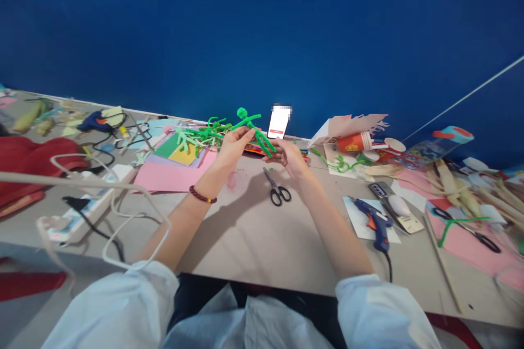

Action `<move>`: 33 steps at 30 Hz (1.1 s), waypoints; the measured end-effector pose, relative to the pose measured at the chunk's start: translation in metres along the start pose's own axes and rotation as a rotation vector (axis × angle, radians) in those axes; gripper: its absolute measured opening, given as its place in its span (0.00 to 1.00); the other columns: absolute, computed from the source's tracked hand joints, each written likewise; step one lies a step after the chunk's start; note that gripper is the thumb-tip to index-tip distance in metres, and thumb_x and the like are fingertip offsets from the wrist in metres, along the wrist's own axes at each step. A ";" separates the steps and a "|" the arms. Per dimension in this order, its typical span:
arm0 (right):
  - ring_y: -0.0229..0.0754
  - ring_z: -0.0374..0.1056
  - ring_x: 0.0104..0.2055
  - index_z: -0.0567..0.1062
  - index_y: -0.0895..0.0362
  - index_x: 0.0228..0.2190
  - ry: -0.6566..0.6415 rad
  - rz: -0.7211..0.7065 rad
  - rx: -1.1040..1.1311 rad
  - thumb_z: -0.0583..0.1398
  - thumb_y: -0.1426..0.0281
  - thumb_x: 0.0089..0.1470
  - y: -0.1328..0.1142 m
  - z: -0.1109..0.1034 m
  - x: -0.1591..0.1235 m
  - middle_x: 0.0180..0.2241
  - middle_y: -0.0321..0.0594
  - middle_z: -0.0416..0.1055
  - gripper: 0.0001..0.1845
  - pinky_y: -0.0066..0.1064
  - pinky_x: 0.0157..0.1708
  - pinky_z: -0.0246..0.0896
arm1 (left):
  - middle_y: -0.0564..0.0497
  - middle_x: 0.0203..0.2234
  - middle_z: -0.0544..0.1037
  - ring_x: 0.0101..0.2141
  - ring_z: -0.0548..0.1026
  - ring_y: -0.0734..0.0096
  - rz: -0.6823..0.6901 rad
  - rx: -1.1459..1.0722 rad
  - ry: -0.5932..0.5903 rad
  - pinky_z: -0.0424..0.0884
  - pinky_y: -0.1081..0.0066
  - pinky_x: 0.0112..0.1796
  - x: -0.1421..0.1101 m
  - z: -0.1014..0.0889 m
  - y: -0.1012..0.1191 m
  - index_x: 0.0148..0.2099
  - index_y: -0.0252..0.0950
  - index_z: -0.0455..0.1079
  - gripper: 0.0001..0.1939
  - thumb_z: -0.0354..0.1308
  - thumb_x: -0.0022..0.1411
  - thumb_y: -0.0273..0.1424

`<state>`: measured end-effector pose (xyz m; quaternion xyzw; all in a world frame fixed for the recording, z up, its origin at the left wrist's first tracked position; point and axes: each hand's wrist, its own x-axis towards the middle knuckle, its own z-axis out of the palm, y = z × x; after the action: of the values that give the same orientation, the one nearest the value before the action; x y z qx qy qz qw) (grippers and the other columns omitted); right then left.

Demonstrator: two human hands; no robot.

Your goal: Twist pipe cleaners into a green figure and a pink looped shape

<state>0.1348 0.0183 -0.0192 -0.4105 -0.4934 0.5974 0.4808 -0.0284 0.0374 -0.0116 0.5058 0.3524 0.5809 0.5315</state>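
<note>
Both forearms reach forward over the table [262, 250], converging so that the hands meet beyond the scissors [278, 191]. The left hand [234, 148] is angled inward, its fingers and thumb closed in a pinch on the middle of a green pipe-cleaner figure [250, 123]. The right hand [290, 157] faces it with bent, partly spread fingers at the figure's legs; whether they grip cannot be told. The figure is raised above the table, tilted, its round head up beyond the left fingers, legs slanting toward the right.
</note>
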 end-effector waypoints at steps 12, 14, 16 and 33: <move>0.39 0.72 0.30 0.76 0.58 0.31 0.012 -0.133 -0.180 0.69 0.62 0.41 0.011 -0.011 0.007 0.28 0.38 0.74 0.16 0.34 0.35 0.71 | 0.49 0.27 0.77 0.30 0.75 0.70 -0.057 0.011 0.017 0.73 0.71 0.33 -0.003 -0.002 0.000 0.33 0.33 0.74 0.15 0.71 0.40 0.31; 0.39 0.72 0.31 0.76 0.58 0.32 0.023 -0.135 -0.175 0.69 0.64 0.40 0.012 -0.011 0.007 0.29 0.38 0.75 0.16 0.33 0.35 0.71 | 0.49 0.25 0.77 0.28 0.75 0.70 -0.050 0.011 0.029 0.74 0.69 0.34 -0.004 -0.001 -0.001 0.30 0.32 0.73 0.14 0.71 0.41 0.30; 0.40 0.73 0.32 0.76 0.58 0.34 0.004 -0.130 -0.161 0.69 0.65 0.40 0.011 -0.010 0.005 0.30 0.39 0.75 0.18 0.33 0.36 0.71 | 0.49 0.24 0.77 0.28 0.75 0.70 -0.031 -0.003 0.062 0.74 0.68 0.35 -0.005 0.001 -0.002 0.29 0.32 0.72 0.13 0.70 0.41 0.30; 0.39 0.73 0.33 0.74 0.57 0.33 0.083 -0.130 -0.111 0.64 0.65 0.50 -0.002 -0.021 0.006 0.31 0.38 0.76 0.09 0.34 0.40 0.72 | 0.46 0.32 0.78 0.39 0.77 0.60 -0.085 0.073 -0.246 0.73 0.65 0.41 0.003 -0.015 -0.001 0.38 0.35 0.74 0.18 0.70 0.41 0.27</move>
<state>0.1542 0.0280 -0.0213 -0.4280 -0.5310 0.5192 0.5150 -0.0424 0.0426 -0.0151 0.5766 0.3266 0.4783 0.5763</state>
